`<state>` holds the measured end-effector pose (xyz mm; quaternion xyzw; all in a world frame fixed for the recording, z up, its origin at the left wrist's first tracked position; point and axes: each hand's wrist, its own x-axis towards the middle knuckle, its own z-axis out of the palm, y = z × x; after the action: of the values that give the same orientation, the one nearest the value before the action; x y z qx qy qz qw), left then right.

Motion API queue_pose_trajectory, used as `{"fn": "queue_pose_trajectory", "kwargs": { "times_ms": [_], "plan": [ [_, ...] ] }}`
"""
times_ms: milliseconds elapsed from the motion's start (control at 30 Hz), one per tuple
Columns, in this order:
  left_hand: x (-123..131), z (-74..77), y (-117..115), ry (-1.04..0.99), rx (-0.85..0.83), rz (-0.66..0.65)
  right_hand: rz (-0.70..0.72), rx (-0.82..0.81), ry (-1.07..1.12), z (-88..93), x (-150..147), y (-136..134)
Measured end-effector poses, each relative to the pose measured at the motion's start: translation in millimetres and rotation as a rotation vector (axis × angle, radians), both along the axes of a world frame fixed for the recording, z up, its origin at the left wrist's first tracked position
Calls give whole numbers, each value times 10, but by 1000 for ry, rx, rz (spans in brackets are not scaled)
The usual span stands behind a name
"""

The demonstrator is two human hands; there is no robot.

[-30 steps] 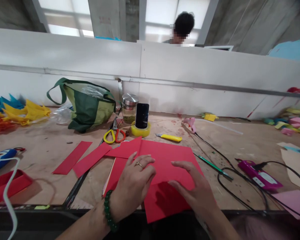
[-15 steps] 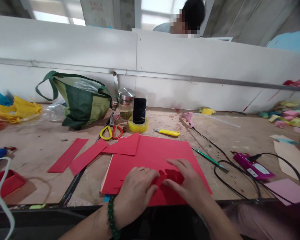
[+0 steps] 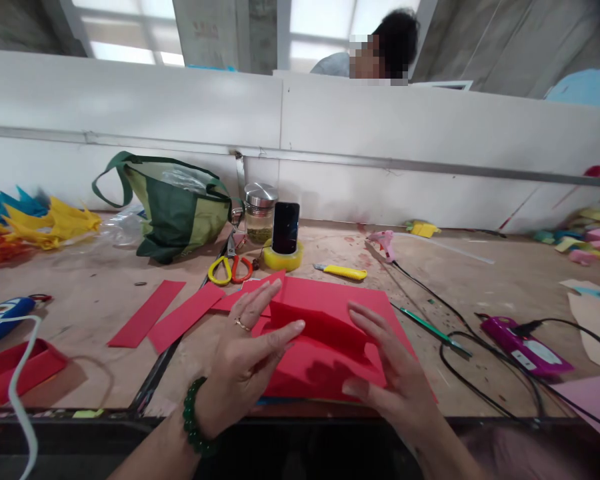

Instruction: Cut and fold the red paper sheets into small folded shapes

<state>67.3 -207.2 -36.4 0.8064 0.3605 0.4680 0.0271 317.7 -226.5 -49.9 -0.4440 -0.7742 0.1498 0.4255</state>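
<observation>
And here you are, both hands around a folded red paper (image 3: 325, 330), its dark flap standing up from the larger red sheet (image 3: 340, 293) that lies in front of you on the workbench (image 3: 100, 300). Your left hand (image 3: 253, 360) is spread wide, thumb reaching over the flap's left part, fingers well apart from it; whether the thumb presses, I can't tell. Over on the other side, your right hand (image 3: 395, 367) makes a broad curve about the flap's right end, fingertips above, thumb below, no clear pinch to be seen.

Looks to me like the folding step, with the crease not yet pressed flat. The next move calls for lining up the flap's edges, then a firm run along the crease, the sheet kept from slipping. No tool needed for that, I'd judge: the yellow-handled scissors (image 3: 221, 272) and yellow utility knife (image 3: 345, 272) lie beyond the paper.
</observation>
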Motion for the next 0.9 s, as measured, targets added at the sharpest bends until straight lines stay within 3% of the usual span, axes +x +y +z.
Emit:
{"fn": "queue_pose_trajectory", "kwargs": {
  "times_ms": [133,233,300,400,467,567,733,800,900],
  "plan": [
    [-61,36,-34,51,-57,-84,-134,375,-224,31,33,-29],
    [-100,-16,-24,181,-176,-109,-114,529,-482,-6,45,-34],
    [-120,-65,-8,291,-315,-94,-48,519,-639,-56,36,-6],
    [-137,-133,7,422,-464,-39,-12,381,-701,-121,-5,70],
    [-139,-178,0,463,-460,34,-39,293,-693,-132,-43,107],
    [-133,-239,-42,496,-353,181,-55,284,-690,-111,-103,110],
    [-125,-289,-137,602,-419,16,61,151,-683,-130,-106,102],
    [-107,-297,-168,605,-447,14,21,110,-680,-150,-85,102],
    [-49,-308,-220,596,-418,52,2,189,-684,-142,-113,50]
  ]
}}
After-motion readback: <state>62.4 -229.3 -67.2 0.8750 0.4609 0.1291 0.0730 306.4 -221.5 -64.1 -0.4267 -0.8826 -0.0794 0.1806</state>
